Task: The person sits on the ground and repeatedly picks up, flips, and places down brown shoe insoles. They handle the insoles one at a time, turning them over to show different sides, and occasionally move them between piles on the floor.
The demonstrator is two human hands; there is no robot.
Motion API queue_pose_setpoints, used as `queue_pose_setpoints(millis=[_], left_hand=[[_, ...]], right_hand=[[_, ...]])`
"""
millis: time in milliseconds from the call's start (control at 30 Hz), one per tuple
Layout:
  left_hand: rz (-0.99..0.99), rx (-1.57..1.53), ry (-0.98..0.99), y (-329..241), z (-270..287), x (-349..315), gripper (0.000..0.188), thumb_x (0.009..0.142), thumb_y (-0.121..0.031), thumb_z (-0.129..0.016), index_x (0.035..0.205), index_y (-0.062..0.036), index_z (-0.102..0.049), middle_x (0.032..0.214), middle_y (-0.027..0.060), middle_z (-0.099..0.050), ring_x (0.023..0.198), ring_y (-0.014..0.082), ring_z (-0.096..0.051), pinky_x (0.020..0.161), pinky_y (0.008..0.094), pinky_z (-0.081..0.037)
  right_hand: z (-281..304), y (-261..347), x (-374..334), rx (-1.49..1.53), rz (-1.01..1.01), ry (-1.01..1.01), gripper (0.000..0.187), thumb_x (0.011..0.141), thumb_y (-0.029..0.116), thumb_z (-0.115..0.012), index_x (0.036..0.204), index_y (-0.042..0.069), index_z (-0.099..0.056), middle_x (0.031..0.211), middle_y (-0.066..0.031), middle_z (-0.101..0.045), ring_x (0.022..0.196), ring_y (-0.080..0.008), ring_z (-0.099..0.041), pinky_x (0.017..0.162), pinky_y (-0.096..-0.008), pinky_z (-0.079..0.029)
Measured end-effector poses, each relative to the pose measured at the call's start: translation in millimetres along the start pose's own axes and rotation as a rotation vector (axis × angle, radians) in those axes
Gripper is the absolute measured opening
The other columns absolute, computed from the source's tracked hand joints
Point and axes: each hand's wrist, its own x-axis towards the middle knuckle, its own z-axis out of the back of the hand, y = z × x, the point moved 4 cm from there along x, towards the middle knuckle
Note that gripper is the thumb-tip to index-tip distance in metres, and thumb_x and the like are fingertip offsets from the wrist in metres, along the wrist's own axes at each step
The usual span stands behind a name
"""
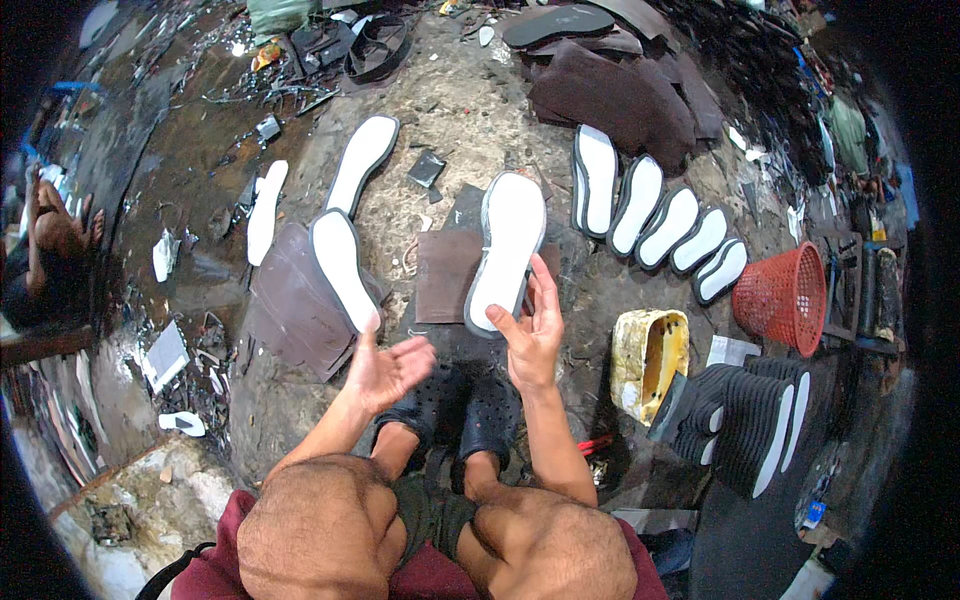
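I'm looking into a footwear workshop: dark brown sheets (610, 100) piled at the far side, a row of white-topped soles (668, 228) on the right, a thick stack of soles (745, 432) nearer, and pale scraps (166, 357) littering the stained floor (465, 85) on the left.

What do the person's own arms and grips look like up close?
The left grip and right grip are ordinary human hands, with no gloves showing. The visible parts of the forearms have no sleeves, wristbands or cables.
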Motion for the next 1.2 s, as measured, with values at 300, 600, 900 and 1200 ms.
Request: queue_pose_setpoints(millis=[300,600,900,1200], left_hand=[[-0.409,0.623,0.108,-8,-86,-1,0.040,0.088,-0.007,-0.075,0.125,0.0035,-0.063,0.105,0.0098,-0.071,0.089,0.0155,-0.069,0.075,0.0312,-0.061],[-0.704,0.659,0.097,-6,-102,-10,0.042,0.082,0.001,-0.078,0.122,0.0021,-0.063,0.098,0.0110,-0.072,0.087,0.0157,-0.070,0.073,0.0290,-0.060],[-0.223,0.562,0.457,-9,-96,-1,0.047,0.079,0.000,-0.079,0.124,0.0025,-0.063,0.108,0.0152,-0.072,0.097,0.0200,-0.070,0.086,0.0338,-0.057],[0.067,0.483,0.650,25,-94,2,0.056,0.102,-0.037,-0.051,0.143,0.0021,-0.047,0.110,0.0147,-0.068,0.096,0.0248,-0.068,0.087,0.0417,-0.055]], right_hand=[[-12,1,-15,-0.076,-0.053,0.054,0.080,0.081,0.000,-0.078,0.148,-0.001,-0.034,0.143,-0.0224,-0.047,0.121,-0.0214,-0.056,0.097,-0.0330,-0.051],[-2,-12,-26,-0.104,-0.135,-0.095,0.045,0.093,0.000,-0.062,0.137,-0.004,-0.052,0.124,-0.0193,-0.065,0.108,-0.0209,-0.065,0.090,-0.0306,-0.055],[40,66,10,-0.271,0.324,-0.255,0.088,0.071,-0.005,-0.055,0.153,0.011,-0.027,0.146,-0.0233,-0.046,0.136,-0.0339,-0.046,0.105,-0.0478,-0.045],[139,118,11,-0.610,0.271,0.211,0.051,0.065,-0.013,-0.064,0.113,0.005,-0.065,0.110,-0.0112,-0.064,0.116,-0.0281,-0.059,0.101,-0.0406,-0.045]])
